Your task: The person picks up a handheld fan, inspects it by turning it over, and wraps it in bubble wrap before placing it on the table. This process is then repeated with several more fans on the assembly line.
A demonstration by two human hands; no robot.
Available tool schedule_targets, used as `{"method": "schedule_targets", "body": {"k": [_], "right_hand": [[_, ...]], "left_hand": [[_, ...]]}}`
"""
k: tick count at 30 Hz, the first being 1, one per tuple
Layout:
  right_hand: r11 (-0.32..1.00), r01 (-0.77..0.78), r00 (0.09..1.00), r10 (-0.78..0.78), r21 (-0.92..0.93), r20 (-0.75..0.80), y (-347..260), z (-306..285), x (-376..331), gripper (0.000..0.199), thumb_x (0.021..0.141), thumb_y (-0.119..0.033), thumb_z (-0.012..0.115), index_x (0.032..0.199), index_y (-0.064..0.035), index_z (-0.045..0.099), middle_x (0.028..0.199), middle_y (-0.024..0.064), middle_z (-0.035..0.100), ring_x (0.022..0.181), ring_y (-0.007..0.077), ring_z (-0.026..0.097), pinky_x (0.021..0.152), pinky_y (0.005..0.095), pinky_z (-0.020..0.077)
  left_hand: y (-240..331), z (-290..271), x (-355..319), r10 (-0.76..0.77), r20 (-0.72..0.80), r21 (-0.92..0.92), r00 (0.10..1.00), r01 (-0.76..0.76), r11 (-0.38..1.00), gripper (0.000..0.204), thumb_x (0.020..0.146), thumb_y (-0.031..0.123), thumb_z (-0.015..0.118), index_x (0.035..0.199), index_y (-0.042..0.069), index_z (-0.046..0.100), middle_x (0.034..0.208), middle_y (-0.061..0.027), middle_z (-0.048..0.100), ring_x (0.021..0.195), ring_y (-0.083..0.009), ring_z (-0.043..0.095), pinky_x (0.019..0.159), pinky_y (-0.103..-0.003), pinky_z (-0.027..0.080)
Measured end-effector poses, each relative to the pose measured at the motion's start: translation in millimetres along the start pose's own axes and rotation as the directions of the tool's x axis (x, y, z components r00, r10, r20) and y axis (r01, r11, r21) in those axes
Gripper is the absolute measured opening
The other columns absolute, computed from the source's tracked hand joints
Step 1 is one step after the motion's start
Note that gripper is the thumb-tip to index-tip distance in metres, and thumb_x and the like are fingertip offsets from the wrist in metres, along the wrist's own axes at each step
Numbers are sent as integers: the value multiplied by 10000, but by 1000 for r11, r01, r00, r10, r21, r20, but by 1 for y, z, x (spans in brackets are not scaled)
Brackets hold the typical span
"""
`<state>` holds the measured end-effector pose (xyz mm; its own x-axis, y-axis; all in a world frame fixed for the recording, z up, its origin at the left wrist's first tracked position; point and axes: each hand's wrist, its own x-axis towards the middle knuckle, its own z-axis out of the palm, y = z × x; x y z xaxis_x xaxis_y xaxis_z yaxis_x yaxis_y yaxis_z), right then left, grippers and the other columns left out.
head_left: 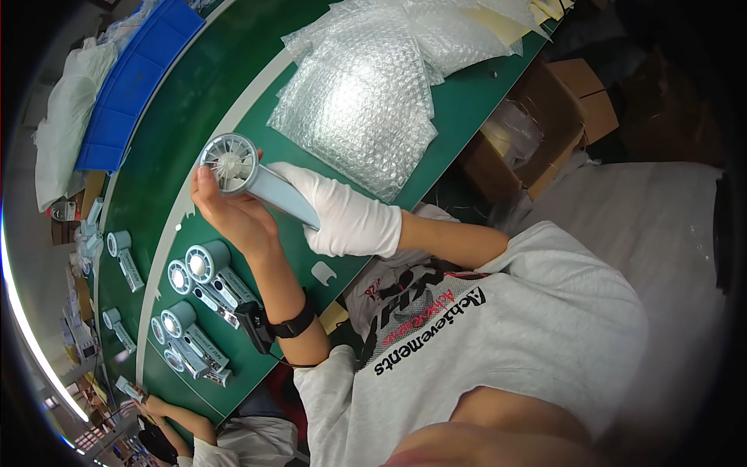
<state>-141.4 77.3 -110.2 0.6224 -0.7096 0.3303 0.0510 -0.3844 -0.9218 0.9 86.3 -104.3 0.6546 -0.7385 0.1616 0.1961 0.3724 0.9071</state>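
My right hand (pixel 350 212), in a white glove, is wrapped around the pale blue handle (pixel 282 193) of a handheld fan. The fan's round head (pixel 231 165), with its grille and blades showing, points toward the upper left. My bare left hand (pixel 233 212) is closed on the head from below, fingers at its rim. A black band (pixel 296 317) with a small device circles my left wrist. Below that forearm lie several more fans (pixel 206 263) of the same pale blue kind, bunched in groups on the green table (pixel 257 354).
Clear bubble-wrap bags (pixel 358 101) are heaped on the table beyond my hands. An open cardboard box (pixel 545 117) stands past the table edge. A green belt carries more fans (pixel 124 257), beside a long blue bin (pixel 140 82). Another person's hands (pixel 152 406) hold something at lower left.
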Motion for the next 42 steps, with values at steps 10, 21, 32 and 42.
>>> {"method": "schedule_targets", "body": {"k": [10,21,32,42], "right_hand": [[-301,-382,886,150,874,439,-17,-8,7,415,870,-191,484,1244,-72,350,1044,165,532,757,253,578,623,368,501],[540,-38,987,150,841,-52,-37,-76,0,568,856,-176,496,1339,-103,207,1113,176,482,805,217,573,656,334,514],[707,-482,875,359,517,325,-23,-130,-61,638,727,-30,526,1297,-58,239,816,120,560,487,186,567,402,279,467],[767,-191,950,301,-612,80,-15,-79,-64,624,716,-109,541,1295,-70,312,767,174,572,599,283,597,531,390,482]], "left_hand": [[-29,31,-24,-89,211,-439,973,176,881,456,856,331,438,1135,-29,411,1055,-186,505,1047,-307,479,893,-445,381],[-59,46,-74,-97,780,599,619,-691,405,258,766,117,582,995,3,553,924,-176,566,944,-273,537,750,-322,428],[-17,23,-39,-461,374,865,805,-123,486,132,769,62,575,792,-67,580,700,-73,560,618,-113,521,520,-253,420],[-27,12,-45,-147,283,647,948,-76,758,70,790,12,519,820,-51,531,937,-153,432,764,-173,483,583,-284,412]]}}
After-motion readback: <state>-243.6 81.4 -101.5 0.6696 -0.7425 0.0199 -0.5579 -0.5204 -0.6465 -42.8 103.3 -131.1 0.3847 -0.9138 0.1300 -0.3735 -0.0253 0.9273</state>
